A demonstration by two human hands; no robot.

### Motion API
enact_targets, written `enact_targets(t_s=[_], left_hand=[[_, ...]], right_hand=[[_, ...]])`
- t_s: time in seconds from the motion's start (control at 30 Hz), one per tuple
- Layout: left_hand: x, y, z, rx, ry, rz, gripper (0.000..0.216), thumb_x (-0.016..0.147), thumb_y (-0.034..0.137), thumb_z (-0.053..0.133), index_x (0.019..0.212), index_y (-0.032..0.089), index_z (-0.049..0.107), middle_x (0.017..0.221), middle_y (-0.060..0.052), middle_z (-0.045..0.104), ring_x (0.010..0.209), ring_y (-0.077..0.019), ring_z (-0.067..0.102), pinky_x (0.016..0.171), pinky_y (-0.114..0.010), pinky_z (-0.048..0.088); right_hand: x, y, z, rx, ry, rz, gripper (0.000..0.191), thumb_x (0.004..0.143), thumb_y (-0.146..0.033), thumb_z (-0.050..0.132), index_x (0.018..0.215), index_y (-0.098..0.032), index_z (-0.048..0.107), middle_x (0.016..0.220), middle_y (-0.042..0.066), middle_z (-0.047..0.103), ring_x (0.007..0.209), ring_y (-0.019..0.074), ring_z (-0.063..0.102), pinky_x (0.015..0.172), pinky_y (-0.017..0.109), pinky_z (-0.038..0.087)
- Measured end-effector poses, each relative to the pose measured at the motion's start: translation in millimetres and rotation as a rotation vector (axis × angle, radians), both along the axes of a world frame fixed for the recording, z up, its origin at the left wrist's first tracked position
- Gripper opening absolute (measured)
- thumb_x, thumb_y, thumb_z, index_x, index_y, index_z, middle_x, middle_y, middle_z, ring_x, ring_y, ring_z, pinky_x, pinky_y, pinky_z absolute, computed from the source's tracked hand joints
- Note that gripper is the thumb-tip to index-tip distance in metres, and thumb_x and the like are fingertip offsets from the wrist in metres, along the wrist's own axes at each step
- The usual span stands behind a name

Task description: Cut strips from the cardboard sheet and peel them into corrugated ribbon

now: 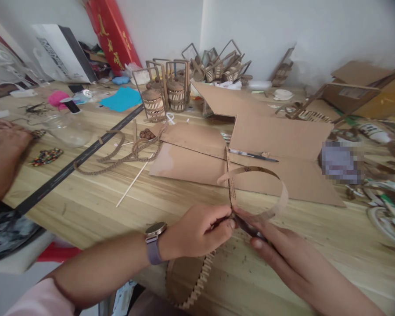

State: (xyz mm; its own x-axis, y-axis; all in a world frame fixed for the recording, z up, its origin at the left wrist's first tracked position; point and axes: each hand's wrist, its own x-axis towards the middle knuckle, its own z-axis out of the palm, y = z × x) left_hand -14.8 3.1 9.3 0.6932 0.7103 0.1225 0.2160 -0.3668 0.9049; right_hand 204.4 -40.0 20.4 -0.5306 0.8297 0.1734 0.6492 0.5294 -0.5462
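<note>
My left hand (204,230), with a watch on the wrist, pinches the lower end of a narrow cardboard strip (231,188). My right hand (283,250) is closed round a dark, slim tool (248,227), its kind partly hidden by the fingers. The tool's tip meets the strip at my left fingertips. A loop of the strip (281,197) curls up over my right hand. Below my left hand, a round cardboard piece (184,278) with a toothed edge sits at the table's front edge. Flat cardboard sheets (194,162) lie just beyond my hands.
A pen (253,155) lies on the cardboard. Curled corrugated strips (118,162) and a thin stick (134,180) are to the left. Small handled baskets (153,105) stand behind. Another person's hand (13,138) rests at far left, near beads (46,156) and a glass jar (67,129).
</note>
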Motion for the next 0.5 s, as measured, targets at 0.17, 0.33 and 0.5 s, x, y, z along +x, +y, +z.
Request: enact_targets(t_s=[0.17, 0.33, 0.5], left_hand=[[0, 0, 1.5, 0.028, -0.009, 0.010, 0.024, 0.095, 0.029, 0.040, 0.073, 0.020, 0.041, 0.060, 0.004, 0.049, 0.054, -0.0086, 0.041, 0.054, -0.022, 0.029], [0, 0, 3.1, 0.025, -0.013, 0.003, 0.025, 0.095, 0.028, 0.040, 0.072, 0.019, 0.043, 0.061, 0.004, 0.050, 0.055, -0.0087, 0.042, 0.054, -0.022, 0.030], [-1, 0, 5.4, 0.005, -0.001, 0.003, 0.027, 0.094, 0.028, 0.039, 0.070, 0.019, 0.044, 0.060, 0.004, 0.047, 0.055, -0.0091, 0.041, 0.054, -0.023, 0.030]], right_hand=[[-5, 0, 6.8, -0.178, 0.160, -0.037, 0.044, 0.099, -0.041, 0.042, 0.139, -0.028, 0.056, 0.120, 0.007, 0.072, 0.110, 0.0212, 0.068, 0.093, 0.034, 0.056], [-2, -5, 1.4, -0.374, 0.308, -0.179, 0.050, 0.093, -0.060, 0.045, 0.124, -0.029, 0.069, 0.090, 0.008, 0.074, 0.086, 0.0203, 0.070, 0.081, 0.033, 0.060], [-4, -12, 2.4, -0.696, 0.485, -0.315, 0.053, 0.090, -0.061, 0.050, 0.127, -0.025, 0.065, 0.066, 0.000, 0.053, 0.061, 0.0132, 0.050, 0.057, 0.026, 0.049]])
